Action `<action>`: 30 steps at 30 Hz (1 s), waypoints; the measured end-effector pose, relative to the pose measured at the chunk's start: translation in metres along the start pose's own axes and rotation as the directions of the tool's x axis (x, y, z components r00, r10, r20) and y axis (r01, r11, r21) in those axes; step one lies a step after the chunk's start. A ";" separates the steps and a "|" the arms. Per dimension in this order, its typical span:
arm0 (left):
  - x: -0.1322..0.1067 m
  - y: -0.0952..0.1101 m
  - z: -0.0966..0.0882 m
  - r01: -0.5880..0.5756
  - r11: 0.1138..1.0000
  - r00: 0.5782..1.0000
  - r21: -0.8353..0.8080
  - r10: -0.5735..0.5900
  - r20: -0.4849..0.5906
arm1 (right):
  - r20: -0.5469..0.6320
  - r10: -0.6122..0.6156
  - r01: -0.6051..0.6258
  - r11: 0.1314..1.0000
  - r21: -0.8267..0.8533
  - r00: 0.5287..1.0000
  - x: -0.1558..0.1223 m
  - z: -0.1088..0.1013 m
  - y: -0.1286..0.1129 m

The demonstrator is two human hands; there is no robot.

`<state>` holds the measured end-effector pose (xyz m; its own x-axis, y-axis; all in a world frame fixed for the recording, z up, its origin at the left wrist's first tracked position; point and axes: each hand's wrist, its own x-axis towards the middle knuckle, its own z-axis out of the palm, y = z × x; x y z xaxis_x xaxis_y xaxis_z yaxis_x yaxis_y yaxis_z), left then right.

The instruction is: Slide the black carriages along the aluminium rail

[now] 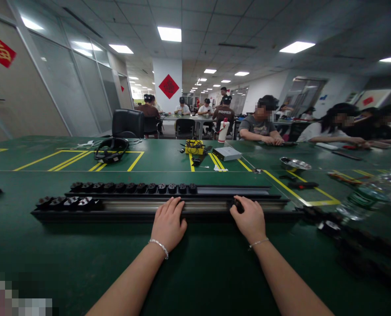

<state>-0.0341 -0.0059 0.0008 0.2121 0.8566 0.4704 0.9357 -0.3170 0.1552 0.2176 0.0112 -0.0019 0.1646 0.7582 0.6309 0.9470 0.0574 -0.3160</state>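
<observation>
On near rail [142, 207]: left hand [168, 224] flat, right hand [249, 219] pinching black piece [237, 204].

Left grip [168, 224] lies flat, right grip [249, 219] curled (both wrists braceleted).

Black rail [149, 206] (green, yellow-lined table [83, 263])

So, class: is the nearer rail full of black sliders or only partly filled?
Partly filled: the nearer rail holds black sliders only at its left end; the remainder shows bare metal.
</observation>
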 end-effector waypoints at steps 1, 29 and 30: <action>0.000 0.000 0.000 0.002 1.000 1.000 0.000 -0.002 -0.001 | 0.003 0.001 -0.001 1.000 -0.001 1.000 0.000 -0.001 0.000; 0.000 0.000 0.001 0.001 1.000 1.000 0.003 -0.001 -0.005 | 0.010 0.068 -0.068 0.998 -0.009 0.998 0.000 -0.003 0.000; 0.000 0.000 0.001 0.001 1.000 1.000 0.003 -0.001 -0.005 | 0.008 0.074 -0.073 0.997 -0.015 0.997 -0.001 -0.003 0.000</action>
<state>-0.0337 -0.0056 -0.0004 0.2094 0.8547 0.4750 0.9368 -0.3146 0.1532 0.2182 0.0086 0.0001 0.2317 0.7653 0.6006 0.9363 -0.0079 -0.3511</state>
